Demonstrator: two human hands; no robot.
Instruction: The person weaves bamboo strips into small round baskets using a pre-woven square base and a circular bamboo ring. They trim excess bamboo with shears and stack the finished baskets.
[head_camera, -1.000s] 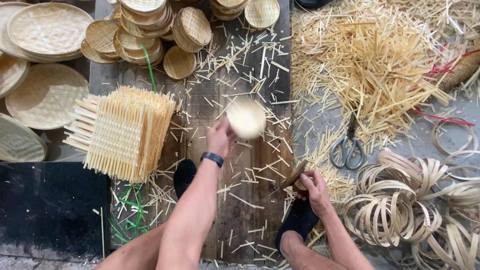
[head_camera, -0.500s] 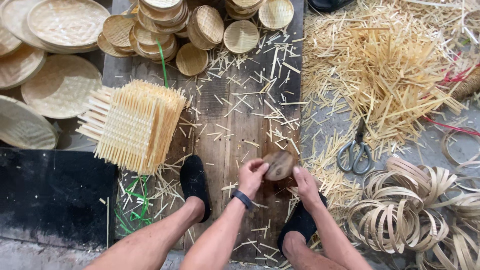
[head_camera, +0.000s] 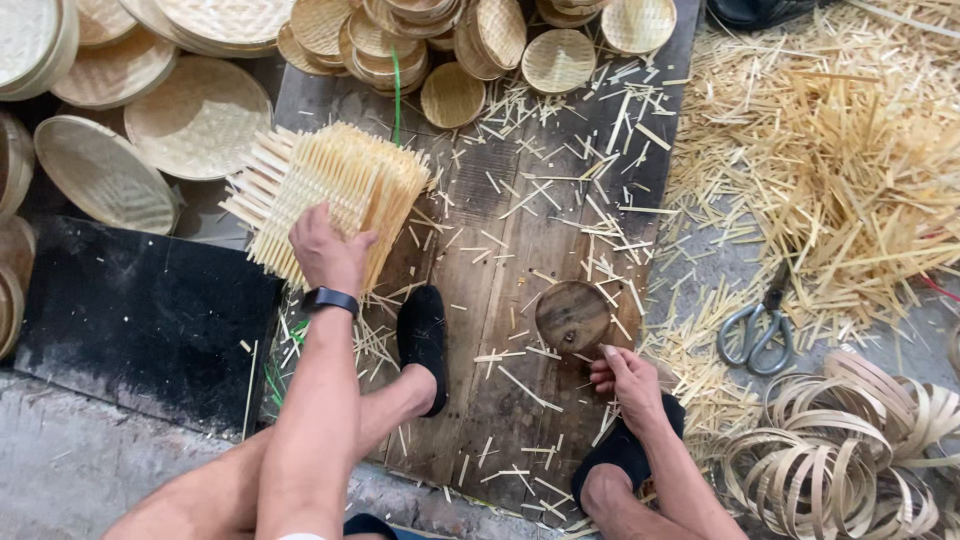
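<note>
A: Worn plank floor, littered with pale bamboo offcuts; stacked round woven trays beyond the left hand. What differs from half a second back?

B: Left hand gone from the round wooden block across to the stack of square woven bamboo mats, now pressed flat on top, fingers curling over the near edge. Right hand left alone at the block, fingertips touching its near rim, loosely bent, not clenched. Judged: the next mat being fetched.

A: Materials?

B: Mats flat, pale, with loose splint ends; block dark, smooth, disc-topped. Steel scissors right of the right hand; coiled bamboo hoops beside them.
</note>
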